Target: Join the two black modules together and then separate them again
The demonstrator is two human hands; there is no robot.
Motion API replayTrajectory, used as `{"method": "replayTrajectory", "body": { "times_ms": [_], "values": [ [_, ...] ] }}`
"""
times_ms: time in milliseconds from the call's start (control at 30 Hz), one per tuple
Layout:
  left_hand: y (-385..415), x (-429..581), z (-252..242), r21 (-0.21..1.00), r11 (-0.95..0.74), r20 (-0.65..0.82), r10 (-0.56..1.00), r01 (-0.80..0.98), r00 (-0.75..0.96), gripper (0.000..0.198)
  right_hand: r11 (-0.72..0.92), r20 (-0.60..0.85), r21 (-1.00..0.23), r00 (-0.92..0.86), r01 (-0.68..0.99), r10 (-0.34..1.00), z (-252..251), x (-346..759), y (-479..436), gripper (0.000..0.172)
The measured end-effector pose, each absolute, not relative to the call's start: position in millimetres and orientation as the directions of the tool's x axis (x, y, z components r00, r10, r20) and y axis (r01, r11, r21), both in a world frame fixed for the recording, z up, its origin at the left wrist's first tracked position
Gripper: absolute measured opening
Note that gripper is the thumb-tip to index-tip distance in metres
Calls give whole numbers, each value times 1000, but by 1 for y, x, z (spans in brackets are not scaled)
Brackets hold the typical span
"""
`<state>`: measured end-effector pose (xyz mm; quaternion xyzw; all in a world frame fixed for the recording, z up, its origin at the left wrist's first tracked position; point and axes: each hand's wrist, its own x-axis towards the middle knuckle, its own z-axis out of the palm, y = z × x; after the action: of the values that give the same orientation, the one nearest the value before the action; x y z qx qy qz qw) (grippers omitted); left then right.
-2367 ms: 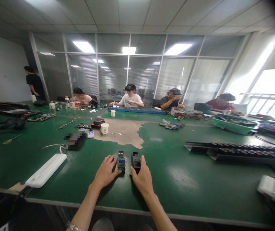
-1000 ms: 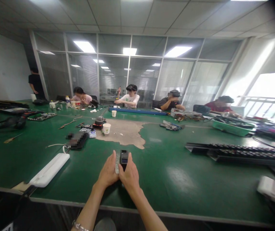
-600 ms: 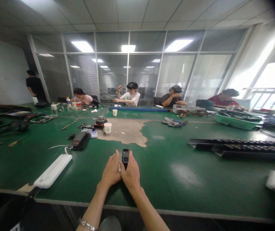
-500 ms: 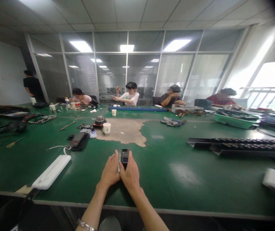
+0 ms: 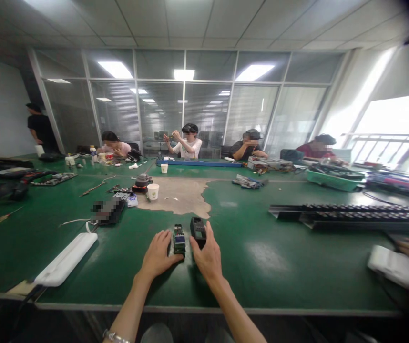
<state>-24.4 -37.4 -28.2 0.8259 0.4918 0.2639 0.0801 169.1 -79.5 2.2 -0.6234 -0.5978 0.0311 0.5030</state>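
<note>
**Two parts apart again, one at each hand**

Two pieces now lie side by side near the front edge of the green table mat (image 5: 269, 267). Half a second ago the hands were pressed together around a single black block. They have since drawn apart, and the block shows as two things: a small green circuit board (image 5: 179, 239) on the left and a black housing (image 5: 199, 230) just to its right, with a narrow gap between them.

The left hand (image 5: 158, 255) lies flat on the mat with its fingers spread. Its thumb and forefinger touch the near end and left side of the circuit board, and nothing is closed in the palm. The right hand (image 5: 208, 252) has the housing between the thumb on its near left and the fingers along its right side, a narrow hold. Whether the housing is lifted off the mat or resting on it cannot be told.

By these pictures, the work stands at the board being out of its shell, each part under its own hand.

A white power strip (image 5: 65, 259) lies well to the left, a paper cup (image 5: 152, 191) stands further back, and long black rails (image 5: 351, 216) lie to the right. Other people sit at the far side.
</note>
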Motion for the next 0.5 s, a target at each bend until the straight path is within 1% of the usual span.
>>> {"method": "replayTrajectory", "body": {
  "times_ms": [133,367,500],
  "values": [
    [-39,-25,-26,391,-504,357,854,770,378,78,194,552,-649,280,736,786,-24,184,-78,73],
    [-41,-26,-28,378,-505,361,852,776,379,78,159,544,-613,268,774,795,-32,185,-78,73],
    [-40,-26,-31,388,-509,378,848,769,370,75,158,564,-563,238,811,790,-38,185,-77,73]
  ]
}}
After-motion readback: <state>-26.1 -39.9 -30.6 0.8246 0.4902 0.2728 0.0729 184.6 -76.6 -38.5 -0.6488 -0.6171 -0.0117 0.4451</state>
